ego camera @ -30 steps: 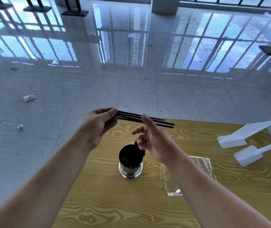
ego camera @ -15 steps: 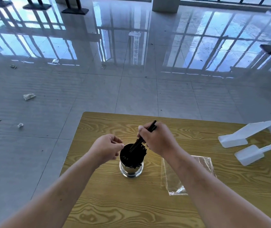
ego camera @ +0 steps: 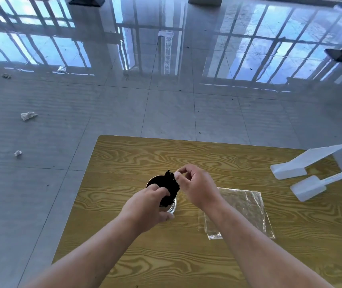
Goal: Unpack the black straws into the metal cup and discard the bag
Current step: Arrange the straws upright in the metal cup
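The metal cup (ego camera: 171, 207) stands near the middle of the wooden table (ego camera: 207, 159), mostly hidden behind my hands. A bunch of black straws (ego camera: 171, 185) stands in it, tops sticking out. My left hand (ego camera: 147, 206) is wrapped around the cup's near side, fingers reaching up to the straws. My right hand (ego camera: 197, 188) hovers just right of the cup, thumb and forefinger pinched at the straw tops. The clear empty plastic bag (ego camera: 247, 208) lies flat on the table right of the cup, partly under my right forearm.
Two white plastic scoop-like pieces (ego camera: 303, 165) (ego camera: 315, 187) lie at the table's right edge. Crumpled paper scraps (ego camera: 28, 116) (ego camera: 17, 153) lie on the glossy tiled floor to the left. The table's far edge runs just beyond the cup.
My left hand handed the straws over, then moved in to grip the cup. My right hand lowered the straws into the cup and now pinches their tops.
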Available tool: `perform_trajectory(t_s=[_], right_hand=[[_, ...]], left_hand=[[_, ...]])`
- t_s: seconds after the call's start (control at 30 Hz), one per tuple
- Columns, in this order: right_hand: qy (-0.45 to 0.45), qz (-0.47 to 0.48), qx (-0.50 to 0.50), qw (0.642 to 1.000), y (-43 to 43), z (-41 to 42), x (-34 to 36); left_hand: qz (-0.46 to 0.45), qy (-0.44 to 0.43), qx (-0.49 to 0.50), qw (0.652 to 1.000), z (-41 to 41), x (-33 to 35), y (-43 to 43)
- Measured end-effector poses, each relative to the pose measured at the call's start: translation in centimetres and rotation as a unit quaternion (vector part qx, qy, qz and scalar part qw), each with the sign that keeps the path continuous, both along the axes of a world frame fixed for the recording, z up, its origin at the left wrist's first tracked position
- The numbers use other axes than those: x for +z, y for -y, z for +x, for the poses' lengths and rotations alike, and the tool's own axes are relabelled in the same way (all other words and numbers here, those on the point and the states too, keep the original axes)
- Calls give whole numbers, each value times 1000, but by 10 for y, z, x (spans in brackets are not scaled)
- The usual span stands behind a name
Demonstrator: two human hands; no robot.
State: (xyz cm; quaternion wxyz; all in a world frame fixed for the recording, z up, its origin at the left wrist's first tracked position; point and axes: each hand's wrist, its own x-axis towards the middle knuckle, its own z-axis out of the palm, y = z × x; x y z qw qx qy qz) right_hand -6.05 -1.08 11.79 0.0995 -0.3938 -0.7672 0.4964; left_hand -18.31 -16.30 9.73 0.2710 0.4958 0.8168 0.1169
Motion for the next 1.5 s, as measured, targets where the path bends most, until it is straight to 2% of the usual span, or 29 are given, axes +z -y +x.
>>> perform_trajectory(t_s=[0.13, 0.3, 0.57, 0.87, 1.0, 1.07, 1.13, 1.23, 1.3, 1.33, 1.4, 1.47, 1.5], right_hand=[[20, -101, 10, 995, 7, 4, -6], [17, -102, 1, 995, 10, 9, -12], [-11, -107, -27, 994, 5, 10, -11], [-44, -83, -36, 995, 0, 4, -4], [-50, -83, -46, 994, -1, 2, -1], [-54, -81, -52, 994, -1, 1, 3], [-63, -89, -65, 992, 0, 0, 8], [-73, -96, -75, 990, 2, -1, 16], [-100, -153, -48, 982, 3, -3, 24], [-119, -207, -21, 971, 3, -5, 29], [-155, -342, 13, 927, 3, -11, 42], [-191, -451, -2, 872, -2, -18, 55], [-213, -475, -23, 854, -5, -20, 59]], left_hand=[[44, -47, -13, 998, 8, -4, -8], [75, -44, -27, 996, -1, 2, -10], [95, -4, 34, 995, -25, 34, -15], [125, 95, 112, 981, -75, 106, -15], [178, 160, 159, 958, -94, 132, -14], [221, 199, 183, 937, -98, 141, -14], [286, 243, 214, 902, -100, 146, -14], [373, 334, 293, 814, -98, 146, -15], [391, 414, 340, 749, -97, 139, -16], [385, 455, 360, 718, -96, 134, -17], [359, 527, 386, 667, -90, 120, -20], [322, 577, 398, 637, -81, 105, -21], [301, 596, 400, 628, -76, 97, -21]])
